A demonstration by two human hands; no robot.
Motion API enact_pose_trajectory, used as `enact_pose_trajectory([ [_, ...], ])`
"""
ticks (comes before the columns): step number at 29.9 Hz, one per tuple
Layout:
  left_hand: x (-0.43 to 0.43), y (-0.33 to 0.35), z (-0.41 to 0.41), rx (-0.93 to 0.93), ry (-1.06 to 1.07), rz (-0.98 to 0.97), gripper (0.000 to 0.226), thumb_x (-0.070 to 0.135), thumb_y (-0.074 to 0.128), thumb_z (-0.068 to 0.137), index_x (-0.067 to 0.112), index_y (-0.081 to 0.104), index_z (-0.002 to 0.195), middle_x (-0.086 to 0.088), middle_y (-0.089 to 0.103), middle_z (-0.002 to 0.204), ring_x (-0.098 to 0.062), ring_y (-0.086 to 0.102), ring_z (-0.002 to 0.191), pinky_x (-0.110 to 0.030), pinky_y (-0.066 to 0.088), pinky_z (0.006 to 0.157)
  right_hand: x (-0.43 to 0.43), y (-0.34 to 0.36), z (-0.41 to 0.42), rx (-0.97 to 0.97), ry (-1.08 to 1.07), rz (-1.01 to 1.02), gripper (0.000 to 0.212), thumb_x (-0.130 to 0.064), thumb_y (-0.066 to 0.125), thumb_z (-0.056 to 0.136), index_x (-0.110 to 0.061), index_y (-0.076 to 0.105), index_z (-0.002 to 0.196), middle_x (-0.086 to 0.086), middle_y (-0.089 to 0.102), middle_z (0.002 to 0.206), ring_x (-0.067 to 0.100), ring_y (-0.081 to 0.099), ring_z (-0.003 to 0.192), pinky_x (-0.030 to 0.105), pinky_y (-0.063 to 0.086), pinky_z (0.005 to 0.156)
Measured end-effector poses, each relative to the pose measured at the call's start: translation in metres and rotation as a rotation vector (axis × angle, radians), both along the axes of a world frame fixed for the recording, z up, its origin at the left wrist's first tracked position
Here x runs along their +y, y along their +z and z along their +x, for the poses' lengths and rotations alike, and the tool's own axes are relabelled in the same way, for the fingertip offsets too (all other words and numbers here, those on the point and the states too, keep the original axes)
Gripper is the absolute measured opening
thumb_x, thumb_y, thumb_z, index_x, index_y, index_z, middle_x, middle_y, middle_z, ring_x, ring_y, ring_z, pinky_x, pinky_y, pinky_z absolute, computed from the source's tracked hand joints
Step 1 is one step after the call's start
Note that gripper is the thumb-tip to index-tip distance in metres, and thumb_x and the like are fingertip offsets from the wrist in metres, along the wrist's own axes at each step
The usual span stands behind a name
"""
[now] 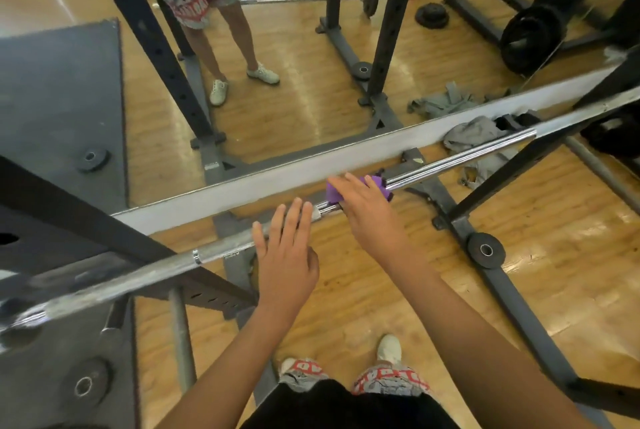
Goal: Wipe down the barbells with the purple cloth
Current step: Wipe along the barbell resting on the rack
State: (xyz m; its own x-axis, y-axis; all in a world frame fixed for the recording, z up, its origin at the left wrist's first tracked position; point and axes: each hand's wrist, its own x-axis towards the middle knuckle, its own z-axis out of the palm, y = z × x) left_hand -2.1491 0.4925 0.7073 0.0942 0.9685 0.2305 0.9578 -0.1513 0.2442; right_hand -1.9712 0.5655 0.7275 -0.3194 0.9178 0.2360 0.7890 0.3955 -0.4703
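A long steel barbell (221, 252) runs from the lower left to the upper right across the rack, its right sleeve (460, 158) shiny chrome. The purple cloth (375, 184) is wrapped on the bar near the sleeve's inner end. My right hand (367, 210) lies over the cloth and presses it onto the bar, fingers fairly straight and pointing left. My left hand (287, 252) hovers flat over the bar just left of it, fingers straight and spread, holding nothing.
A wall mirror (294, 109) stands right behind the bar and reflects the rack and my legs. Black rack beams (104, 241) cross at left. Small weight plates (485, 250) lie on the wooden floor. Grey rags (474, 137) lie by the mirror at right.
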Motion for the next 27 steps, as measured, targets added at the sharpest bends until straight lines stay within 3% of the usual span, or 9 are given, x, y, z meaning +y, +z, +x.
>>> enact_pose_trajectory([
  [2, 0.001, 0.0, 0.001, -0.006, 0.011, -0.01, 0.081, 0.016, 0.062, 0.083, 0.02, 0.032, 0.157, 0.001, 0.031, 0.162, -0.023, 0.023, 0.152, -0.056, 0.004, 0.122, -0.001, -0.001, 0.003, 0.112, -0.016, -0.059, 0.045, -0.011, 0.055, 0.101, -0.013, 0.049, 0.146, 0.004, 0.054, 0.146, 0.024, 0.042, 0.141, 0.034, 0.014, 0.125],
  [4, 0.002, 0.003, 0.005, -0.034, 0.045, -0.034, 0.076, 0.019, 0.056, 0.085, 0.021, 0.033, 0.157, 0.003, 0.032, 0.162, -0.021, 0.02, 0.153, -0.057, 0.003, 0.123, -0.001, 0.005, 0.011, 0.211, 0.028, -0.096, 0.048, -0.018, 0.062, 0.1, -0.011, 0.049, 0.145, 0.001, 0.052, 0.148, 0.005, 0.035, 0.142, 0.017, 0.004, 0.121],
  [6, 0.001, 0.011, 0.012, -0.11, 0.069, -0.06, 0.069, 0.022, 0.048, 0.089, 0.02, 0.033, 0.157, 0.005, 0.03, 0.163, -0.019, 0.017, 0.154, -0.058, 0.0, 0.122, 0.0, 0.009, 0.022, 0.234, 0.139, -0.11, 0.053, -0.022, 0.067, 0.097, -0.01, 0.048, 0.145, -0.007, 0.046, 0.146, -0.015, 0.021, 0.141, 0.012, 0.001, 0.119],
  [7, 0.001, 0.016, 0.018, -0.156, 0.059, -0.066, 0.066, 0.024, 0.043, 0.092, 0.019, 0.031, 0.157, 0.005, 0.028, 0.164, -0.017, 0.015, 0.154, -0.058, 0.001, 0.122, 0.001, 0.011, 0.029, 0.222, 0.186, -0.114, 0.055, -0.024, 0.067, 0.097, -0.011, 0.047, 0.146, -0.01, 0.042, 0.148, -0.016, 0.016, 0.143, 0.014, 0.002, 0.121],
  [10, 0.002, 0.03, 0.048, -0.225, -0.012, -0.046, 0.061, 0.026, 0.034, 0.098, 0.019, 0.029, 0.158, 0.005, 0.023, 0.166, -0.014, 0.01, 0.155, -0.052, 0.002, 0.122, 0.008, 0.015, 0.051, 0.153, 0.267, -0.12, 0.054, -0.027, 0.062, 0.098, -0.012, 0.047, 0.148, -0.011, 0.038, 0.154, 0.001, 0.019, 0.151, 0.022, 0.003, 0.124],
  [17, 0.025, 0.037, 0.113, -0.088, 0.06, 0.038, 0.054, 0.034, 0.034, 0.102, 0.015, 0.041, 0.153, -0.003, 0.036, 0.161, -0.021, 0.026, 0.152, -0.055, 0.019, 0.121, 0.042, 0.021, 0.108, -0.007, 0.193, -0.035, 0.035, -0.021, 0.048, 0.103, -0.014, 0.059, 0.136, 0.002, 0.06, 0.14, 0.017, 0.045, 0.138, 0.037, 0.016, 0.123],
  [21, 0.042, 0.027, 0.13, 0.092, 0.101, -0.025, 0.055, 0.039, 0.046, 0.098, 0.017, 0.046, 0.148, -0.007, 0.048, 0.151, -0.031, 0.035, 0.146, -0.055, 0.027, 0.118, 0.052, 0.003, 0.117, -0.217, 0.22, -0.01, 0.036, -0.033, 0.041, 0.104, -0.02, 0.061, 0.131, -0.001, 0.063, 0.131, 0.021, 0.053, 0.127, 0.045, 0.026, 0.119],
  [27, 0.049, 0.004, 0.126, 0.172, 0.153, 0.024, 0.063, 0.032, 0.063, 0.096, 0.022, 0.037, 0.152, -0.006, 0.05, 0.145, -0.033, 0.042, 0.136, -0.054, 0.03, 0.117, 0.052, -0.007, 0.117, -0.157, 0.198, 0.032, 0.037, -0.036, 0.04, 0.102, -0.022, 0.063, 0.128, -0.005, 0.068, 0.12, 0.019, 0.058, 0.113, 0.043, 0.031, 0.114],
])
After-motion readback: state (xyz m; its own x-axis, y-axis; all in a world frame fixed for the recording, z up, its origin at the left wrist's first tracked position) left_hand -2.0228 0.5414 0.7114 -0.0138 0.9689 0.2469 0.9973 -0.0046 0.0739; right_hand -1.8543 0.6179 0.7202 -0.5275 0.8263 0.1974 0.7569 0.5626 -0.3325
